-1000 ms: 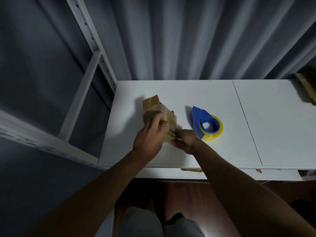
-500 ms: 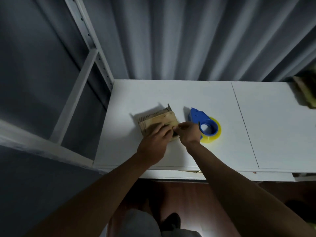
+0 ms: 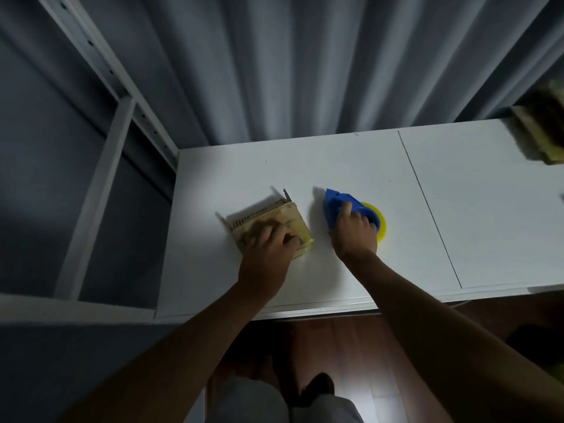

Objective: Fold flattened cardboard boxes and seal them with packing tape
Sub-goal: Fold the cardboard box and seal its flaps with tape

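A small brown cardboard box (image 3: 283, 216) stands on the white table (image 3: 351, 172), left of centre, with thin flaps sticking up at its far side. My left hand (image 3: 268, 248) rests on top of the box, its fingers spread over the closed flaps and blurred. Just to the right lies a blue tape dispenser (image 3: 335, 206) carrying a yellow tape roll (image 3: 381, 224). My right hand (image 3: 354, 233) grips the dispenser from above, fingers curled round its body.
A stack of flat cardboard (image 3: 540, 132) lies at the table's far right corner. Grey curtains (image 3: 305, 62) hang behind the table. A white metal shelf frame (image 3: 100, 166) stands at the left. The table's front edge runs just below my wrists.
My right hand has left the box and moved right onto the tape dispenser. My left hand has stayed pressing on the box, which has been turned and laid down.
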